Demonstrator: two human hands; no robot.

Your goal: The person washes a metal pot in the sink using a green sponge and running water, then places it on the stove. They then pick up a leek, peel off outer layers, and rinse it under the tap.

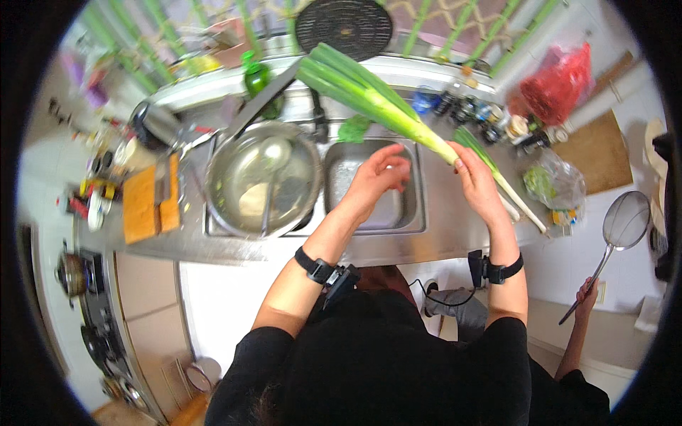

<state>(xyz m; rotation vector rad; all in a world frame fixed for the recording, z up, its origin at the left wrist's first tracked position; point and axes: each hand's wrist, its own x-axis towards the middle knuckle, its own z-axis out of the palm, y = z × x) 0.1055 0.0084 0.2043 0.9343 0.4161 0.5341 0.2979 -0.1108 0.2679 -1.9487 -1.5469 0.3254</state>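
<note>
A large leek or thick scallion (391, 109) slants over the sink, its broad green leaves pointing up and left. My right hand (474, 173) grips it near its pale lower end. My left hand (381, 175) hovers over the right sink basin (375, 222), fingers spread and holding nothing. More long scallions (514, 194) lie on the steel counter beneath and beside my right hand. To the left of my left hand, a wide metal basin (229, 205) sits over the other sink bowl, with water and a ladle (269, 186) inside. A green leaf piece (354, 128) lies at the sink's back rim.
A cleaver (162, 181) rests on a wooden cutting board (141, 205) at left. Bottles (463, 109) and a plastic bag of greens (554, 178) crowd the right. Another person's hand (587, 293) holds a wire skimmer (626, 221) at right. A green bottle (257, 80) stands behind the basin.
</note>
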